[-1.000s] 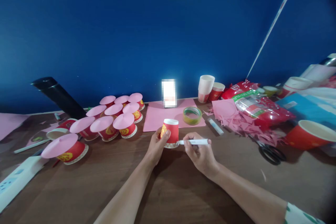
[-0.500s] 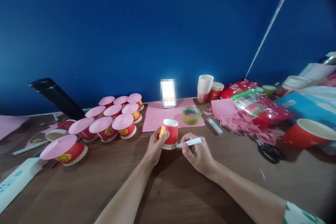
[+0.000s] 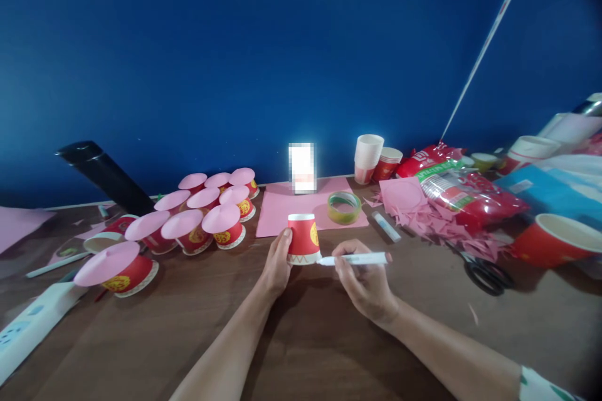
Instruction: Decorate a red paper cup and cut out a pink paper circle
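Observation:
Upside down in front of me is a red paper cup [image 3: 301,238] with a gold emblem, and a zigzag line runs along its white lower band. My left hand [image 3: 278,263] grips the cup from its left side, thumb on the wall. Between the fingers of my right hand [image 3: 363,279] is a white marker [image 3: 367,259]; its tip meets the band at the cup's lower right, or lies very close to it. Behind the cup lies a pink paper sheet [image 3: 282,207] with a roll of tape [image 3: 343,208] on it.
Several red cups with pink paper tops [image 3: 221,219] stand to the left, near a black bottle [image 3: 108,178] and a power strip [image 3: 40,326]. To the right are stacked white cups [image 3: 369,156], a glue stick [image 3: 386,227], pink scraps [image 3: 451,232], scissors [image 3: 484,272] and a red bag [image 3: 470,194].
The cup has turned in my left hand, so its emblem now shows on the right side. My right hand and the marker have shifted right, and the marker lies more level.

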The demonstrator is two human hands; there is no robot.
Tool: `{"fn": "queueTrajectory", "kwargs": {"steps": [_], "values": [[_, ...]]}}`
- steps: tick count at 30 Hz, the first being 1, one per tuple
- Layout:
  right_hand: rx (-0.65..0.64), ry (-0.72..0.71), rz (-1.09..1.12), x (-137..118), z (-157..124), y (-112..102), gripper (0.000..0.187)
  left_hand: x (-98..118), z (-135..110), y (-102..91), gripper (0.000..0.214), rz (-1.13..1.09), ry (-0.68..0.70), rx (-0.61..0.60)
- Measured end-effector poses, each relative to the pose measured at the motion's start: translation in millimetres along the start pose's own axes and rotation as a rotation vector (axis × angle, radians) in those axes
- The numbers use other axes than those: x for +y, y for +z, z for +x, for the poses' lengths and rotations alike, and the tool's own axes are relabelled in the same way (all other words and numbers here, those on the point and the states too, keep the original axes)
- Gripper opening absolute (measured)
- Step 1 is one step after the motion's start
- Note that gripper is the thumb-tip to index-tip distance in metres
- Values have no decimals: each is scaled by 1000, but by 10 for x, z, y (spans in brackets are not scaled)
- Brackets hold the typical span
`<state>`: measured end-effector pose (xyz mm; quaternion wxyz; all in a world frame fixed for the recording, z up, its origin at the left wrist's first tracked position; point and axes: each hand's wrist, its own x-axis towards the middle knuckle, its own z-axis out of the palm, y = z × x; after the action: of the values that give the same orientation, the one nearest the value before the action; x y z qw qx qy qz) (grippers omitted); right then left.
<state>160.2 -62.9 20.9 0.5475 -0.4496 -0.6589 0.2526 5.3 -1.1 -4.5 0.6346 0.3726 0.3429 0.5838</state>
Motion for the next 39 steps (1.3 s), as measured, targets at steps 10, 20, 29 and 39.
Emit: {"fn": "queueTrajectory", "kwargs": {"steps": [10,20,29,39], "values": [[-29,13,-20,23,-34,23,5,54,-49,45,29,98,32,-76],[-103,-25,-137,-54,2,0,9,45,-33,-4,29,252,43,-108],[-125,-59,-207,-37,-4,3,10,35,-31,-8,30,269,58,-95],[-127,-82,-219,-68,10,0,11,49,-35,4,32,263,44,-84]]}}
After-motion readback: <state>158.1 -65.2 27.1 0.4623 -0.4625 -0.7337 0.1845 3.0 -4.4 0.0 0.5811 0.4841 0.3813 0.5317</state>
